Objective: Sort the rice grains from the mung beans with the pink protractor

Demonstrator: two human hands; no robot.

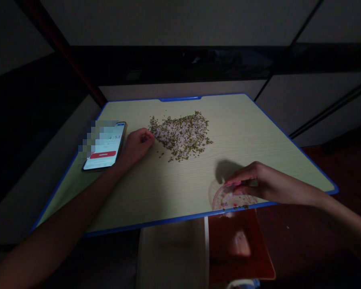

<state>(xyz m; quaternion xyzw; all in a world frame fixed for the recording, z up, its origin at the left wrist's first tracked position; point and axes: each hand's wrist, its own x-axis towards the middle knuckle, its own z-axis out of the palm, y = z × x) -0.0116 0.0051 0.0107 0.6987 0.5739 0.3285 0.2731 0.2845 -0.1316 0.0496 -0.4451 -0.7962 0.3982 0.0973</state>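
A loose pile of mixed grains [183, 136], pale bits with green-brown ones like mung beans, is spread over the middle of a small pale tabletop [168, 188] with a blue edge. At the pile's left side rests my left hand [139, 141], its fingers curled together. Whatever may be in its fingertips is too small to make out. Near the front edge, my right hand [254, 182] has its fingers closed at the rim of a clear plastic bowl [219, 198] with a pinkish tint. Several dark grains [240, 207] show at the bowl's lower side, by the table edge.
Beside my left forearm lies a lit phone [104, 154] showing a timer-like screen with a red button. Below the front edge stand a pale bin [174, 253] and an orange-red container [240, 249]. Dark-banded cabinet fronts [180, 24] rise behind the table.
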